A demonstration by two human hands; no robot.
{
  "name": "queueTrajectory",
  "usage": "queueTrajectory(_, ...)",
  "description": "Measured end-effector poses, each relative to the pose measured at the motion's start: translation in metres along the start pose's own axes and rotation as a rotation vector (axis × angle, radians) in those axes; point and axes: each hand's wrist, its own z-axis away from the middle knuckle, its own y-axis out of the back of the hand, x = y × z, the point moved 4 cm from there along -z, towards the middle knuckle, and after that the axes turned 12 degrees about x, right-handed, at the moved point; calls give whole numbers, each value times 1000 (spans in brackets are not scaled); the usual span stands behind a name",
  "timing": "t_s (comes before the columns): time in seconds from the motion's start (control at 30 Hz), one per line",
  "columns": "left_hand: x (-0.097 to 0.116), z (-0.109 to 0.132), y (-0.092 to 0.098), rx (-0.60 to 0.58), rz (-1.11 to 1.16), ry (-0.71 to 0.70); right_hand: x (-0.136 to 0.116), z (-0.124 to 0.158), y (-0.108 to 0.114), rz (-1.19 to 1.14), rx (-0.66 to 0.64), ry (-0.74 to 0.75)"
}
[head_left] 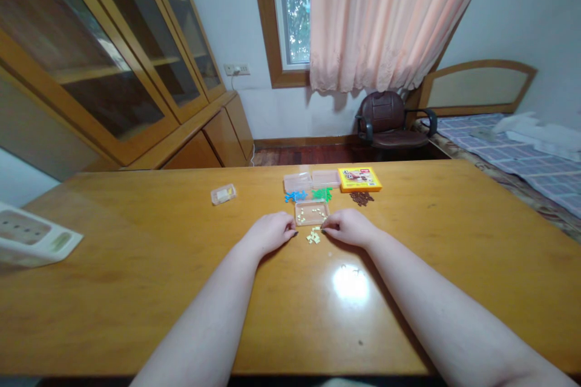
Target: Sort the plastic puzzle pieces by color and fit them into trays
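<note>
A small clear plastic tray (311, 213) lies on the table with several pale yellow pieces spread along its left and right sides. Just in front of it is a loose pile of the same small pale yellow pieces (313, 237). My left hand (272, 232) rests on the table at the tray's near left corner, fingers curled in, with nothing visible between the tips. On the other side, my right hand (348, 227) has its thumb and fingers pinched together at the pile's right edge. Whatever may be between those fingertips is too small to make out.
Behind the tray lie blue figures (296, 196), green figures (322, 194) and clear plastic boxes (297, 182). Brown pieces (362, 198) sit before a yellow box (360, 179). A small clear case (223, 194) lies to the left. A white object (39, 236) stands at the left edge.
</note>
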Motion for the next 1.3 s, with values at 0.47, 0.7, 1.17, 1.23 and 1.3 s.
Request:
queueTrajectory(0.47, -8, -4, 10, 323, -11, 51, 3, 0, 8, -17, 304, -104)
queueTrajectory(0.7, 4, -9, 8, 490, 99, -19, -34, 4, -5, -98, -73, 201)
queueTrajectory(1.17, 29, 2, 3, 171, 76, -303, -34, 3, -8, 32, -107, 226)
queueTrajectory(1.23, 32, 3, 3, 141, 68, -303, -35, 4, -8, 48, -106, 241)
queueTrajectory(1.3, 33, 4, 2, 122, 63, -291, -37, 4, -7, 67, -94, 248)
